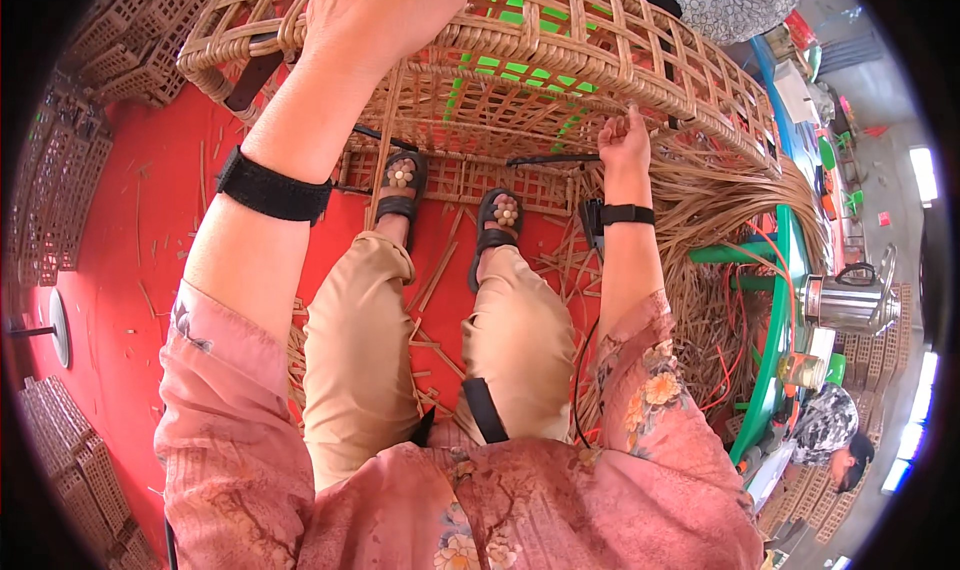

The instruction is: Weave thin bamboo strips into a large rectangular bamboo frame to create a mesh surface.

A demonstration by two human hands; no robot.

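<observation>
A large woven wicker basket (545, 45) with an open lattice and a thick wrapped rim stretches before me. My left hand (385, 15) lies over its left part; the upper edge of the view cuts off the fingers. Below the basket's edge on the right, my right hand (625, 140) is closed, fingertips curled together against the weave. Whatever is pinched there is too small to make out. One loose wicker strand (385, 150) hangs down beside my left forearm. A dark strap (254, 82) crosses the basket's left end.
Long loose strands (735, 205) pile up on the right, beside a green-framed table (770, 340) bearing a metal pot (850, 303). Stacked baskets (60, 190) line the left. Cut scraps litter the red floor (160, 240). Another person (825, 425) is at the far right.
</observation>
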